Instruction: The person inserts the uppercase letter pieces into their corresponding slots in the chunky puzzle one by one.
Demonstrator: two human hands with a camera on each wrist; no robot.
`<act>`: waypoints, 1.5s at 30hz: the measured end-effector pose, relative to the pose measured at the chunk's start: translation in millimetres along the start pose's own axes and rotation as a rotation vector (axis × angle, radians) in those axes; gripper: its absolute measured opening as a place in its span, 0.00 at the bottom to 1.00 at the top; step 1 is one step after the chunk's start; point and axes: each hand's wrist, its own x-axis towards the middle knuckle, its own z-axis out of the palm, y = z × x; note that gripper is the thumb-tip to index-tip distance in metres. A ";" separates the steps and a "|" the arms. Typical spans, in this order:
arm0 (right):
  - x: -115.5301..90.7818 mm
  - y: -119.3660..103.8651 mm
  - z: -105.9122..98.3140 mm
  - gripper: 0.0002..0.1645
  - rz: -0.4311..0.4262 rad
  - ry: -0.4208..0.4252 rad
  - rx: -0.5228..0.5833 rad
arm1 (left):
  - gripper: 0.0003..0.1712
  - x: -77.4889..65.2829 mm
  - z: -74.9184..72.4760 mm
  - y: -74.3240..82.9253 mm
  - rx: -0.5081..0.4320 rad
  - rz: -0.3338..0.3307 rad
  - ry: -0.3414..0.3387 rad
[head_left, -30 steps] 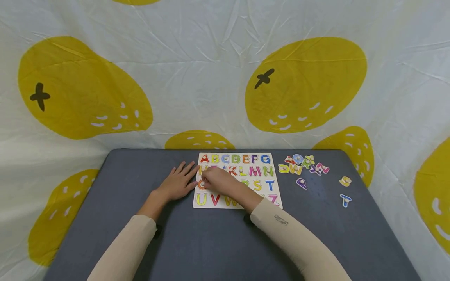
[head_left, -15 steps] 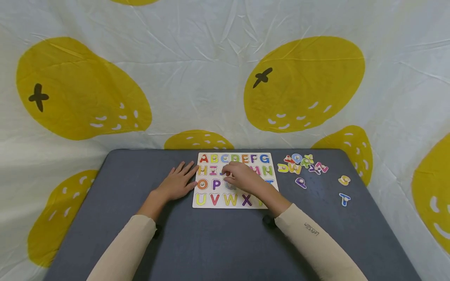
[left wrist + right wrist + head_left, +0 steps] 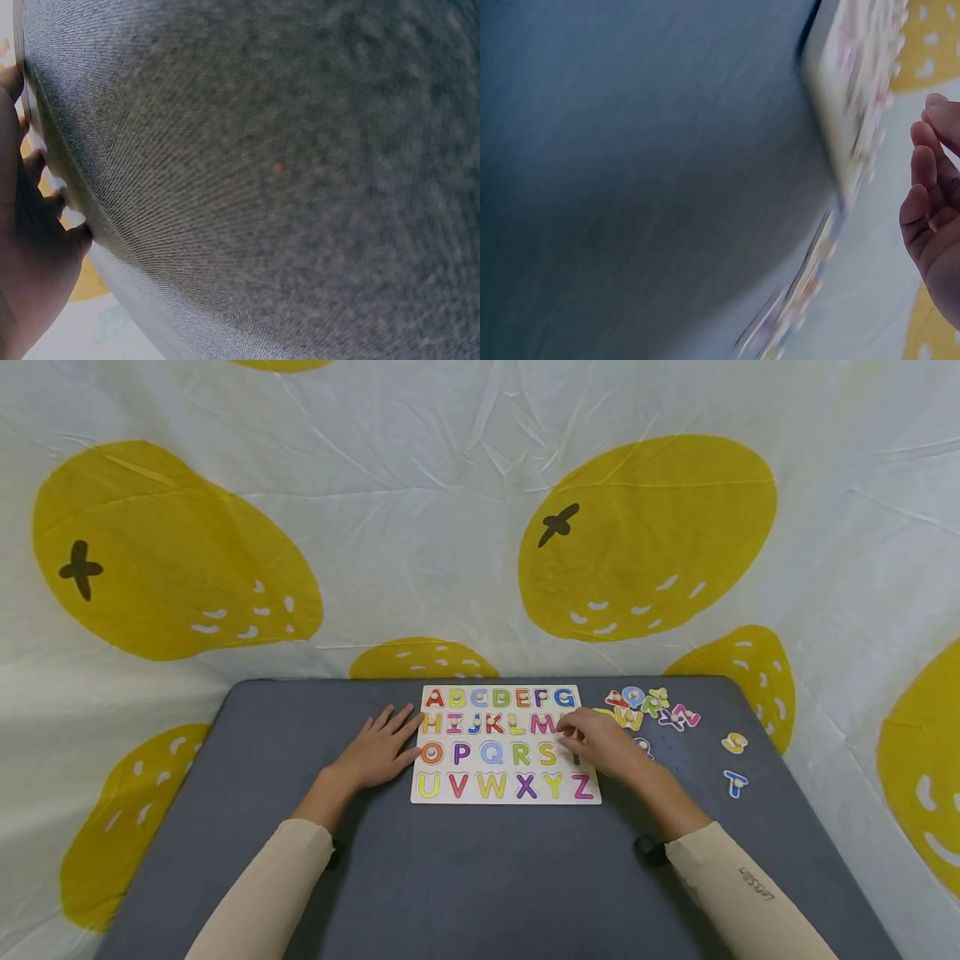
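Right hand (image 3: 600,742): fingers loosely bent, thumb tip close to the index, not clamped on anything that shows. It sits over the right edge of the white alphabet puzzle board (image 3: 442,769), covering the N and most of the T; contact there, cannot tell. Left hand (image 3: 377,752): fingers straight and spread, palm down on the table, index and thumb tips at the board's left edge beside H and O. Board lies flat near the table's far edge, four rows, A–G on top, U–Z at the bottom. Knobs show on the top-row letters, on H through L and on the O. Just right of the right hand: a loose cluster of knobbed letter pieces, with a yellow W (image 3: 629,719), a red piece (image 3: 617,700), a blue round piece (image 3: 633,697) and a pink piece (image 3: 686,716) among them. A purple letter (image 3: 643,747) is partly hidden by that hand. Farther right, apart from the cluster, a yellow S (image 3: 735,743) and, nearer the person, a blue T (image 3: 736,784). Beige sleeves on both arms, dark lettering on the right one, black band (image 3: 649,850) at that wrist. Dark grey table (image 3: 450,877), white sheet (image 3: 420,527) with yellow fruit prints behind. Right wrist view is motion-blurred.
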 end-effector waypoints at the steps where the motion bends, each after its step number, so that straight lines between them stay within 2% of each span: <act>1: -4.0 8.1 -2.4 0.11 0.007 0.008 -0.006 | 0.41 0.4 0.6 -0.2 0.001 0.000 0.000; 6: -27.7 45.2 -15.7 0.12 0.047 0.048 -0.042 | 0.42 2.1 3.6 0.1 0.009 0.001 -0.009; 11: -50.8 71.8 -27.3 0.12 0.075 0.076 -0.059 | 0.42 1.5 4.4 1.2 0.008 -0.002 -0.010; 20: -67.4 102.3 -33.5 0.09 0.021 0.079 -0.141 | 0.41 1.3 4.8 1.3 0.003 -0.002 -0.001; 23: -68.3 105.8 -34.0 0.08 0.011 0.066 -0.134 | 0.42 1.4 5.0 1.2 0.002 -0.007 -0.006; 34: -67.6 104.0 -38.1 0.09 0.055 0.003 -0.106 | 0.42 2.1 4.9 0.2 0.004 -0.013 -0.004; 45: -54.9 83.5 -37.7 0.08 -0.011 0.024 -0.120 | 0.41 1.2 3.7 -0.6 0.004 -0.021 -0.005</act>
